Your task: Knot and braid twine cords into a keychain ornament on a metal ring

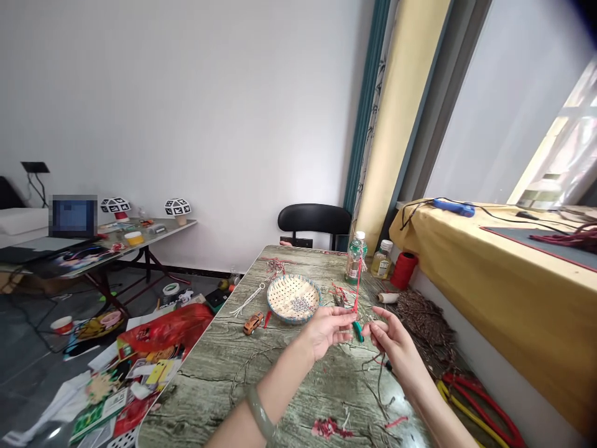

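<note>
My left hand [329, 331] pinches the lower end of a red cord [358, 286], which runs up to the neck of a green plastic bottle [353, 264]. Close by on the right, my right hand [392, 339] has its thumb and index finger pressed together. Whatever lies in that pinch is too small to make out. Between the hands, a green tool handle [358, 331] shows on the table. Left of them sits a round woven basket [280, 298] with small silvery beads [303, 305] in it.
On the table [209, 379] are a toy car [254, 323], a white knotted cord [247, 300], red scraps [331, 427] and brown cords [382, 392]. A red thread spool [403, 270] and a brown cord heap [426, 323] lie along the right. A black chair [314, 219] stands behind.
</note>
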Available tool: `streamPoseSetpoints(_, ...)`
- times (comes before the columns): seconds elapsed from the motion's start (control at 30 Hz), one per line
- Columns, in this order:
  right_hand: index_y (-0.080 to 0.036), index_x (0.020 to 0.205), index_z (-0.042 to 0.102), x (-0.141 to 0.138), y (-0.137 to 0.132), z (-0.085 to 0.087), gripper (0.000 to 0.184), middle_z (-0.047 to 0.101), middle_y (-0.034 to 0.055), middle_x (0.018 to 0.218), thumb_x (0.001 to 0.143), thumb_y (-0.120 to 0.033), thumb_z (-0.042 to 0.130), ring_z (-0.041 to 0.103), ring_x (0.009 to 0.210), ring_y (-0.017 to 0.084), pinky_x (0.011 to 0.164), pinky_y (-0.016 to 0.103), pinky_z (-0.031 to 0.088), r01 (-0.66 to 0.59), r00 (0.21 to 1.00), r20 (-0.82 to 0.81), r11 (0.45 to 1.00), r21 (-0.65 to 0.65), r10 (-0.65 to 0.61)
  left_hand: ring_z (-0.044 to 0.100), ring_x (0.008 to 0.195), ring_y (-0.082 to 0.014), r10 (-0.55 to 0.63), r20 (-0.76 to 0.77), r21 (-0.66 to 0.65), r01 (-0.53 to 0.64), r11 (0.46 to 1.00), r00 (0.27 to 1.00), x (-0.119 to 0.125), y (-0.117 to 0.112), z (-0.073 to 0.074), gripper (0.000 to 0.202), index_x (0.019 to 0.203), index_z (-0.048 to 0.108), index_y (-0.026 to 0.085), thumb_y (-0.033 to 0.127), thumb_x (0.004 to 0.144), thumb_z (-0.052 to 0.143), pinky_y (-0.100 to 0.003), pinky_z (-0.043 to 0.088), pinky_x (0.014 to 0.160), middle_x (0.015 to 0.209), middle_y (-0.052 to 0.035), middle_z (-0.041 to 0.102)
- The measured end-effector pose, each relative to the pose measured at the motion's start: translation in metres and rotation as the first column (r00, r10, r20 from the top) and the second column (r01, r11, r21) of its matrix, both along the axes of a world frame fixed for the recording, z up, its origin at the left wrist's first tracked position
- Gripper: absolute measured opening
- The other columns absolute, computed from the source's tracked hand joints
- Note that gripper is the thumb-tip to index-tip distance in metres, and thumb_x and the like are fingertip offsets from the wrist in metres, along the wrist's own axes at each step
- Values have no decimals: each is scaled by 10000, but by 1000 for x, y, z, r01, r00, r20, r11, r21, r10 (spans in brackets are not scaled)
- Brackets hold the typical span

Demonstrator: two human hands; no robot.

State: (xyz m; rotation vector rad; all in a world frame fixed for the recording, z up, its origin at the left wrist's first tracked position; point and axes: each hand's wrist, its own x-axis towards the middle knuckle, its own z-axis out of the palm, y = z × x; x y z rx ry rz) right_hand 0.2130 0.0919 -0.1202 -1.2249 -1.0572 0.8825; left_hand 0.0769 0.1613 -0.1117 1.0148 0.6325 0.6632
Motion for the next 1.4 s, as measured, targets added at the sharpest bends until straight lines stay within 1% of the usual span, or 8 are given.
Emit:
streamPoseSetpoints(0.27, -178, 1090, 388, -6, 7, -17, 397, 558, -24, 681, 788, -386, 540, 499, 573, 136, 569, 280, 392, 3, 984, 179, 998, 60, -13, 594, 704, -99, 60, 109, -55, -54, 997, 992, 5, -2, -9, 89, 841, 607, 100, 129, 758, 606, -283, 480, 740, 814, -19, 627)
streamPoseSetpoints(0.53, -166, 1082, 444, -11, 8, -23, 303, 543, -25, 699, 846, -349, 490, 536, 593, 125, 580, 292, 440, 54, 976, 203, 992, 110, -76, 574, 636, -102, 132, 118, -23, -130, 991, 984, 16, -10, -11, 99, 823, 581, 105, 195, 817, 541, -271, 491, 611, 745, 2, 598)
streamPoseSetpoints(0.73, -190, 1141, 311, -17, 7, -23, 409, 580, -14, 672, 832, -417, 452, 581, 620, 161, 589, 299, 480, 63, 972, 219, 992, 109, -85, 550, 567, -86, 228, 114, 13, -231, 973, 967, 22, -15, -16, 119, 816, 571, 107, 217, 825, 529, -246, 476, 554, 701, 14, 584)
streamPoseSetpoints(0.83, -190, 1159, 297, -18, 4, -21, 399, 604, -2, 667, 840, -397, 419, 607, 619, 175, 594, 306, 498, 65, 949, 303, 993, 96, -92, 568, 563, -98, 285, 126, 34, -291, 956, 950, 22, -17, -15, 114, 801, 575, 107, 190, 741, 623, -250, 468, 569, 666, 8, 610)
streamPoseSetpoints(0.93, -206, 1147, 359, -16, -3, -15, 358, 637, 36, 776, 829, -341, 456, 614, 683, 195, 611, 322, 488, 123, 873, 462, 987, 104, -158, 617, 628, -142, 344, 125, 55, -352, 934, 931, 20, -18, -12, 247, 815, 582, 107, 164, 613, 713, -266, 464, 641, 662, -33, 656)
streamPoseSetpoints(1.07, -232, 997, 531, -13, -16, -2, 203, 595, 77, 954, 820, -317, 482, 549, 868, 244, 719, 361, 412, 235, 654, 678, 942, 239, -335, 640, 694, -173, 394, 105, 116, -405, 907, 913, 19, -20, -9, 274, 815, 584, 118, 168, 583, 721, -280, 459, 708, 687, -64, 678)
streamPoseSetpoints(1.23, -208, 883, 627, -10, -14, 5, 216, 619, 73, 866, 853, -321, 445, 554, 806, 222, 697, 317, 404, 139, 427, 830, 934, 330, -357, 648, 697, -185, 390, 76, 214, -397, 893, 918, 20, -21, -9, 243, 838, 569, 127, 152, 624, 681, -286, 472, 691, 720, -86, 689)
streamPoseSetpoints(1.4, -175, 856, 630, -4, -6, 6, 246, 633, 84, 824, 870, -290, 412, 575, 760, 217, 659, 303, 417, 106, 280, 890, 933, 343, -359, 645, 712, -191, 398, 49, 323, -391, 862, 916, 19, -21, -11, 222, 853, 558, 144, 173, 658, 659, -277, 470, 676, 754, -92, 692)
